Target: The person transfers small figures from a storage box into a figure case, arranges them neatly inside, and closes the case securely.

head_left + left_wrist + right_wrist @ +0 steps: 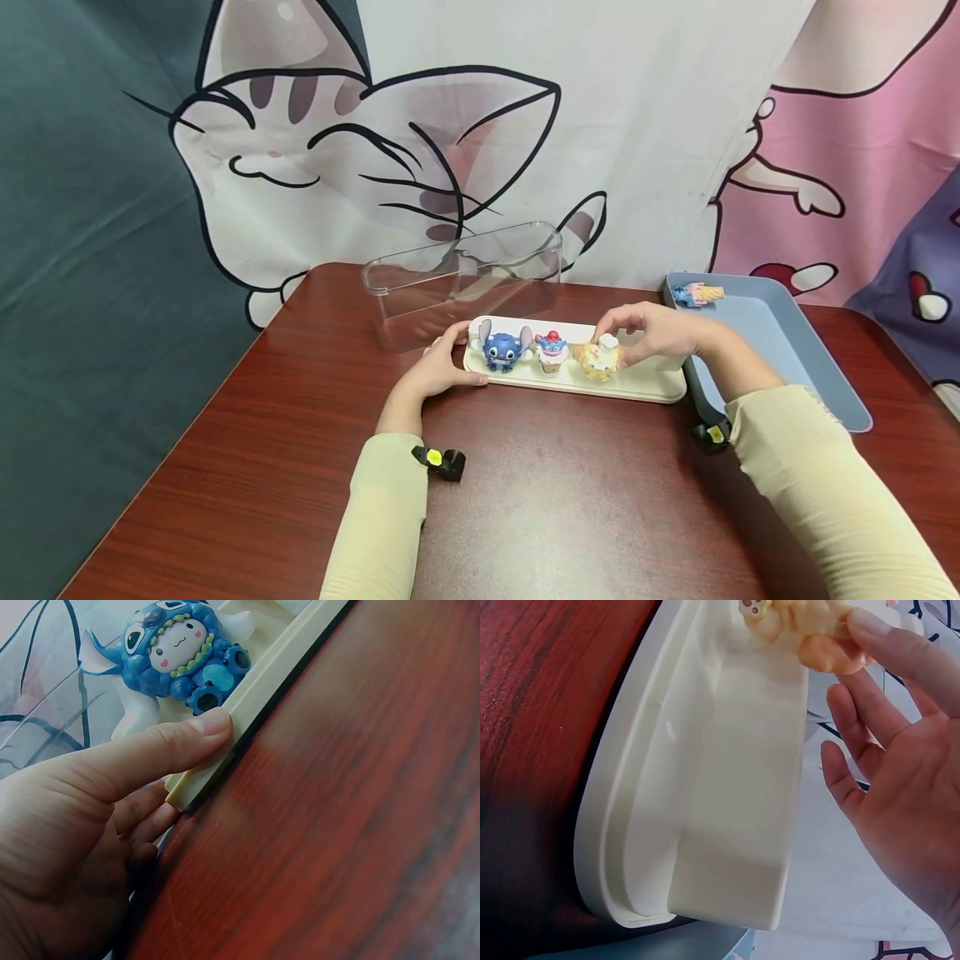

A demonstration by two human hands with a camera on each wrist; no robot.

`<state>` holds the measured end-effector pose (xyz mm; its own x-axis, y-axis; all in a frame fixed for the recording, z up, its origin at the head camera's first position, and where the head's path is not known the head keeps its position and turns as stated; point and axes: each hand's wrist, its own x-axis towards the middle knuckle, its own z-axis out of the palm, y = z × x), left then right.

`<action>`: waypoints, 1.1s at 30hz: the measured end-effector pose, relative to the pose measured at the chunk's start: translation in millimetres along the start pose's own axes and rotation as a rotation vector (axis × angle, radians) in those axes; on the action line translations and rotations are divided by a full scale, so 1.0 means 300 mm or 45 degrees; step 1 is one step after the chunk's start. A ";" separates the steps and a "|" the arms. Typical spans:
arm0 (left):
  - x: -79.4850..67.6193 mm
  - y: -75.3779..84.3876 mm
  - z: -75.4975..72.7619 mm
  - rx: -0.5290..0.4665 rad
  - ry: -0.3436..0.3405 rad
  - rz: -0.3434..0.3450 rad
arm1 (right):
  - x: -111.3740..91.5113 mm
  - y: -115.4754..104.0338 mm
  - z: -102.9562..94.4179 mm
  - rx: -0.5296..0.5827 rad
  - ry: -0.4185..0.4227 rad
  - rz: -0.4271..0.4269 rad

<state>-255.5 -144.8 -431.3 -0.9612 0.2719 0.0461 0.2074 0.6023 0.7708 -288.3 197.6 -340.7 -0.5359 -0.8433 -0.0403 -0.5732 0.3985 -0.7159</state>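
Observation:
My left hand (433, 372) grips the left end of a long cream display base (648, 385). In the left wrist view its thumb (199, 735) presses on the front rim and the other fingers lie at the end. A blue figurine with big ears (501, 352) stands on the base beside that hand. In the middle of the base is a small figurine with a red top (552, 357). My right hand (662, 332) pinches a yellow figurine (597, 363) at the base, right of the middle one; in the right wrist view, its lower contact with the base is cut off.
A clear plastic cover (457, 292) stands behind the base. To the right, a blue-grey tray (780, 333) holds a figurine with a cone (699, 294) in its far left corner. A cartoon-print curtain (637, 125) hangs behind the brown table (562, 500).

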 end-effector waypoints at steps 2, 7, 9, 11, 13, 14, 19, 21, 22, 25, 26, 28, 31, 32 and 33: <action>-0.001 0.000 0.000 0.000 0.000 -0.003 | 0.002 0.001 0.004 -0.012 -0.002 -0.007; -0.005 0.005 -0.002 -0.003 -0.001 -0.004 | 0.006 -0.001 0.011 -0.027 0.015 -0.017; -0.005 0.007 -0.002 -0.005 -0.003 -0.003 | 0.006 0.000 0.012 -0.039 0.029 -0.015; -0.005 0.007 -0.001 -0.006 -0.005 -0.006 | 0.007 0.002 0.014 -0.052 0.044 -0.009; -0.004 0.007 0.000 -0.008 -0.005 -0.005 | 0.007 0.004 0.016 -0.067 0.054 0.002; -0.003 0.007 0.000 -0.007 -0.004 -0.005 | 0.007 0.004 0.016 -0.072 0.056 0.009; 0.000 0.003 0.002 0.001 0.000 -0.011 | 0.009 0.003 0.018 -0.083 0.045 0.051; 0.002 0.001 0.003 0.002 -0.002 -0.015 | 0.010 0.003 0.018 -0.078 0.041 0.052; 0.002 0.001 0.002 0.003 -0.002 -0.018 | 0.010 0.002 0.018 -0.077 0.040 0.054; 0.002 0.001 0.002 0.006 -0.005 -0.026 | 0.012 0.003 0.019 -0.081 0.040 0.057; 0.002 0.001 0.002 0.006 -0.005 -0.030 | 0.012 0.005 0.020 -0.083 0.040 0.060; 0.002 0.001 0.001 0.004 -0.008 -0.038 | 0.013 0.005 0.022 -0.073 0.040 0.074; 0.002 -0.001 0.001 0.002 -0.010 -0.043 | 0.015 0.005 0.024 -0.035 0.038 0.091; 0.001 -0.001 0.000 0.004 -0.009 -0.043 | 0.016 0.005 0.025 -0.020 0.035 0.099; 0.001 -0.001 0.000 0.004 -0.009 -0.041 | 0.017 0.004 0.025 -0.008 0.032 0.104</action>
<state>-255.9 -144.9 -431.7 -0.9661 0.2575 0.0165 0.1766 0.6135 0.7697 -286.9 191.1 -347.0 -0.5962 -0.7988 -0.0806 -0.5309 0.4676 -0.7067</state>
